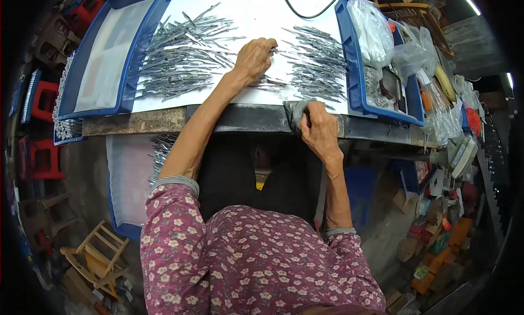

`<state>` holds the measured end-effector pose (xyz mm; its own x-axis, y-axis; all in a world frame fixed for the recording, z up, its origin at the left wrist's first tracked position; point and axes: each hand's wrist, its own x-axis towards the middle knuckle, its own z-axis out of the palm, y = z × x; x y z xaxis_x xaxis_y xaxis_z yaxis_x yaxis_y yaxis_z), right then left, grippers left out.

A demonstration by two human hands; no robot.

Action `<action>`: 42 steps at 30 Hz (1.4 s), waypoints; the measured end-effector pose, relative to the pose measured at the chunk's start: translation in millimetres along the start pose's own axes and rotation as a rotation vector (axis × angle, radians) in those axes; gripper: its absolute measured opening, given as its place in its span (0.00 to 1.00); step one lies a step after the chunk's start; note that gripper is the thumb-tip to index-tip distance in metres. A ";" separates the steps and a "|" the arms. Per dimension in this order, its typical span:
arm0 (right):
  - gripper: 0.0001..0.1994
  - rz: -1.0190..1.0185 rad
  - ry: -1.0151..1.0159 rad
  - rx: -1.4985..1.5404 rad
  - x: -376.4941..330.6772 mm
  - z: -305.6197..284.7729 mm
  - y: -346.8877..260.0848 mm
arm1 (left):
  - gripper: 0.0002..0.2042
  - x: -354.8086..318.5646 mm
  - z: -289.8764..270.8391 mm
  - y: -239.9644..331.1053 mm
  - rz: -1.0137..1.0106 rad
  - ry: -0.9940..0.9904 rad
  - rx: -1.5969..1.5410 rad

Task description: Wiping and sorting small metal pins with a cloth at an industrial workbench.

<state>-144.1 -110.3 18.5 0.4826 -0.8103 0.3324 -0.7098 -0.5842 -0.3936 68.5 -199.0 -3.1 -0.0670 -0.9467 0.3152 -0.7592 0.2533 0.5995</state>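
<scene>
My left hand [254,59] is over the white tabletop, its fingers closed in a pinch around something dark and small that I cannot make out. Left of it spreads a large loose pile of thin grey metal-looking sticks [177,64]. A second pile of similar sticks [319,64] lies to its right, and a few more sticks [268,83] are scattered just below the hand. At the table's front edge my right hand [322,130] is closed, touching a grey wrap [297,112] over the edge. What its curled fingers hold, if anything, is hidden.
A blue tray [124,58] lined with white stands at the left. Another blue tray [355,69] at the right holds clear plastic bags [371,31]. A black cable [300,12] crosses the far side. Below the table sits a lined bin [128,178]; red stools [46,159] stand left.
</scene>
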 end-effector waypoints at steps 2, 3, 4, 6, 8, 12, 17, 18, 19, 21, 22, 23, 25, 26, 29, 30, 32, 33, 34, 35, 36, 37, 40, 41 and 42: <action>0.07 0.017 -0.012 -0.017 -0.3 -0.5 -0.4 | 0.09 -10.5 3.7 3.7 0.015 -0.006 -0.006; 0.07 0.009 -0.013 -0.013 -0.3 -0.3 -1.1 | 0.08 -15.8 4.9 4.3 0.029 -0.012 -0.011; 0.07 0.010 -0.007 -0.021 -0.6 -0.4 -1.5 | 0.08 -19.9 6.1 5.1 0.062 -0.034 0.079; 0.07 0.004 -0.003 -0.026 -1.4 -0.5 -1.9 | 0.07 -28.8 6.6 9.3 0.109 0.004 0.097; 0.06 0.010 -0.002 -0.013 -1.5 -0.5 -1.4 | 0.06 -31.7 8.4 11.8 0.113 0.016 0.099; 0.05 0.011 -0.017 -0.006 -1.6 -2.1 -1.6 | 0.06 -35.4 5.5 15.4 0.090 0.005 0.026; 0.05 0.051 -0.022 0.049 -0.1 -3.0 0.0 | 0.07 -38.4 -9.1 4.5 0.133 0.065 -0.007; 0.04 0.065 -0.023 0.067 0.2 -3.5 -0.2 | 0.07 -36.2 -12.1 1.0 0.058 0.044 0.076; 0.04 0.064 -0.024 0.066 -0.2 -3.0 0.7 | 0.07 -36.6 -17.5 -5.2 0.058 0.078 0.133; 0.04 0.072 0.029 0.065 -0.5 -2.0 2.9 | 0.07 -34.7 -25.5 -20.6 0.066 0.199 0.244; 0.04 0.071 0.030 0.063 -0.2 -3.6 2.8 | 0.07 -33.4 -29.8 -28.3 0.067 0.217 0.280; 0.04 0.079 0.019 0.064 0.0 -5.1 2.6 | 0.07 -33.1 -32.4 -35.1 0.066 0.219 0.280; 0.04 0.085 0.008 0.064 1.1 -6.8 0.9 | 0.06 -32.5 -36.1 -47.0 0.061 0.258 0.391; 0.04 0.069 0.016 0.038 1.7 -7.5 -0.2 | 0.07 -32.3 -38.4 -51.0 0.091 0.271 0.370; 0.04 0.063 0.020 -0.010 2.5 -10.5 -3.6 | 0.07 -32.4 -41.1 -50.3 0.064 0.150 0.400; 0.04 0.074 0.017 -0.031 1.9 -11.9 -3.9 | 0.07 -31.0 -43.6 -45.3 0.067 0.150 0.396; 0.04 0.076 0.027 -0.057 0.6 -14.7 -4.6 | 0.06 -28.2 -48.3 -34.2 -0.039 -0.008 0.458; 0.04 0.076 0.035 -0.080 -0.3 -16.0 -5.0 | 0.06 -27.4 -48.6 -31.8 -0.037 -0.007 0.456; 0.04 0.077 0.037 -0.082 -1.8 -17.2 -4.6 | 0.06 -26.7 -48.5 -29.6 -0.052 -0.018 0.478; 0.04 0.085 0.042 -0.064 -3.5 -18.1 -3.5 | 0.06 -26.2 -48.5 -28.2 -0.066 -0.029 0.502; 0.04 0.094 0.047 -0.046 -5.2 -18.6 -2.5 | 0.06 -25.3 -48.3 -27.6 -0.063 -0.029 0.501; 0.04 0.097 0.050 -0.047 -6.8 -18.5 -1.7 | 0.06 -24.0 -48.2 -27.3 -0.062 -0.050 0.516; 0.03 0.226 0.045 0.110 -12.8 -19.0 0.5 | 0.05 -27.9 -42.7 -33.1 -0.010 0.002 0.531; 0.03 0.304 0.054 0.271 -13.6 -18.4 0.0 | 0.04 -29.6 -42.7 -33.2 0.035 0.079 0.530; 0.03 0.381 0.063 0.434 -14.5 -17.9 -0.4 | 0.06 -32.1 -41.2 -32.2 0.040 0.142 0.514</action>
<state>-160.1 -97.6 29.2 0.1937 -0.9705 0.1433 -0.5456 -0.2280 -0.8065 121.8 -168.6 -2.2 -0.0413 -0.8929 0.4484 -0.9795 0.1247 0.1582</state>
